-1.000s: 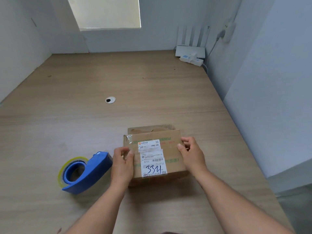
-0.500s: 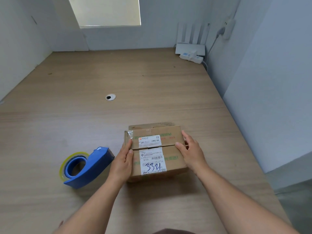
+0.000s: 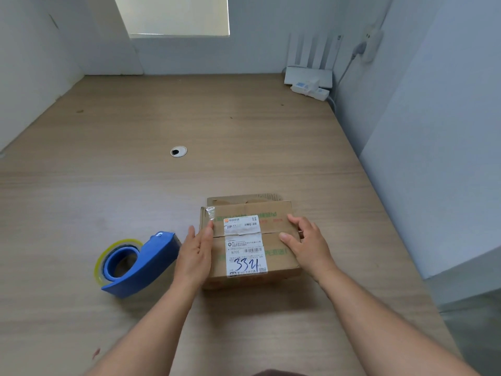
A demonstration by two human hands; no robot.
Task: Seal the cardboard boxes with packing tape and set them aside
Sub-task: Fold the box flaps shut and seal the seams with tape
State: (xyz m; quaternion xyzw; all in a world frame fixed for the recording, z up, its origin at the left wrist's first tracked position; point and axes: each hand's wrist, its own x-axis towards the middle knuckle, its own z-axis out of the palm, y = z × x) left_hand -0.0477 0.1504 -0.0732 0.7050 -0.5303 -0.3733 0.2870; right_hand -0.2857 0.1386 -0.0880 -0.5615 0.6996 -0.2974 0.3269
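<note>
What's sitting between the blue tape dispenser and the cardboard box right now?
In the head view, only the left hand lies there, fingers straight against the cardboard box on its left side, just right of the tape dispenser.

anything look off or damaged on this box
Yes: the cardboard box looks reused. Its shipping label is split across the flap seam, a crinkled scrap of clear tape clings to the far left corner, and a torn flap sticks out behind.
</note>
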